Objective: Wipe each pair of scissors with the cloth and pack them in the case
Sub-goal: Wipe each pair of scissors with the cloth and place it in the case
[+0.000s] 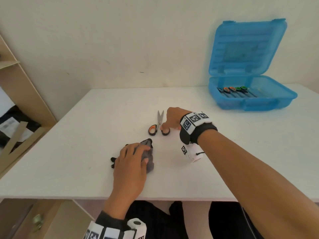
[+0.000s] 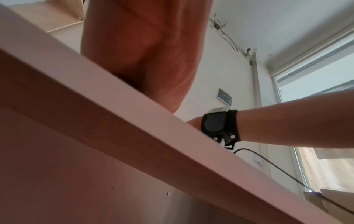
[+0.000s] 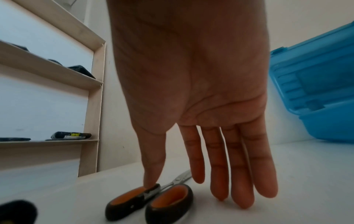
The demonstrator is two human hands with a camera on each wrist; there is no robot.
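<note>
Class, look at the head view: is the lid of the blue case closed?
No. The blue case stands open at the table's far right, its lid raised against the wall, with scissors already lying inside.

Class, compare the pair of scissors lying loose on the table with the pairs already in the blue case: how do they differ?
The loose scissors lie alone on the white table, under the right hand; the packed scissors lie side by side inside the blue case. The loose pair's handles are orange-lined; the packed ones include green. All have dark handles and metal blades.

A plain room in a home or office: white worktop (image 1: 86, 135) against a bare wall, wooden shelves (image 3: 91, 81) at left, window (image 2: 316, 72) at right.
</note>
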